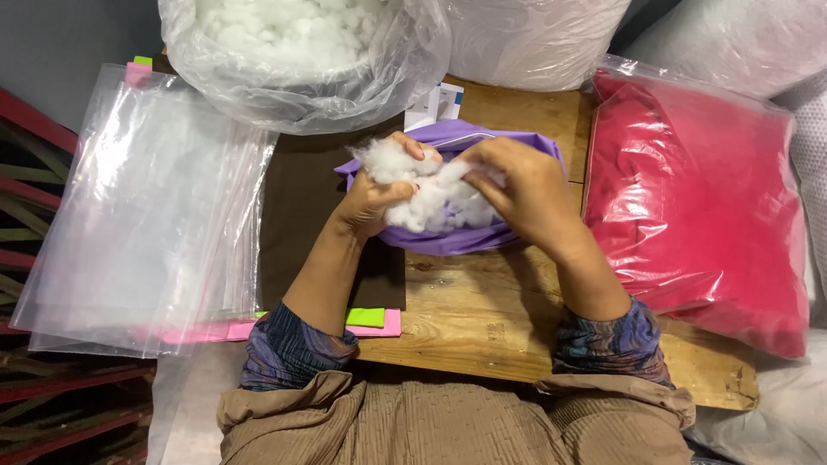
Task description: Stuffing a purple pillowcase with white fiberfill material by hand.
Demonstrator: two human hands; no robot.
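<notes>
A purple fabric cover (517, 142) lies on the wooden table (482, 319), its mouth stuffed with white fibre filling (431, 202). My left hand (379, 194) grips a tuft of that filling at the cover's left side. My right hand (517, 185) is closed over the filling and the cover's opening from the right. Both hands touch the same white wad.
A big clear bag of white filling (293, 52) stands at the back. A stack of clear plastic bags (138, 215) lies left over a dark brown cloth (301, 207). A red cushion in a clear bag (698, 198) lies right. Pink and green strips (370, 320) sit near the front.
</notes>
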